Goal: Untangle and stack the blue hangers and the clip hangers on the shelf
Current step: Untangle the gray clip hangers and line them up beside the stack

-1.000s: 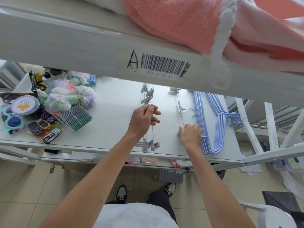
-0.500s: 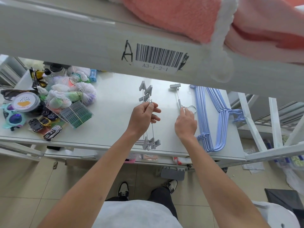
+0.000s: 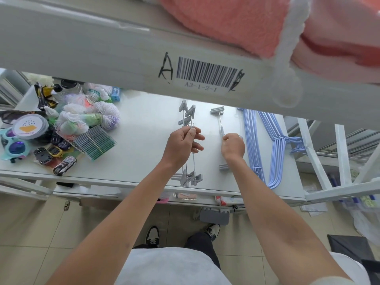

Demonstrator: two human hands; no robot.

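Observation:
A bundle of grey clip hangers (image 3: 190, 177) lies front to back on the white shelf (image 3: 144, 153). My left hand (image 3: 183, 144) grips their metal hooks near the middle. A single clip hanger (image 3: 220, 122) lies just to the right, and my right hand (image 3: 233, 146) is closed on its hook and centre. A stack of blue hangers (image 3: 267, 145) rests flat at the right end of the shelf, beside my right hand and apart from it.
The left end of the shelf holds yarn skeins (image 3: 90, 118), a pack of green sticks (image 3: 95, 141), toy cars (image 3: 55, 159), sunglasses (image 3: 14, 148) and a round tin (image 3: 29, 126). An upper shelf beam with a barcode label (image 3: 205, 76) and a pink blanket (image 3: 246, 23) overhangs.
My right hand moved from the near end of the single clip hanger up to its hook and closed on it. My left hand kept its grip on the bundle.

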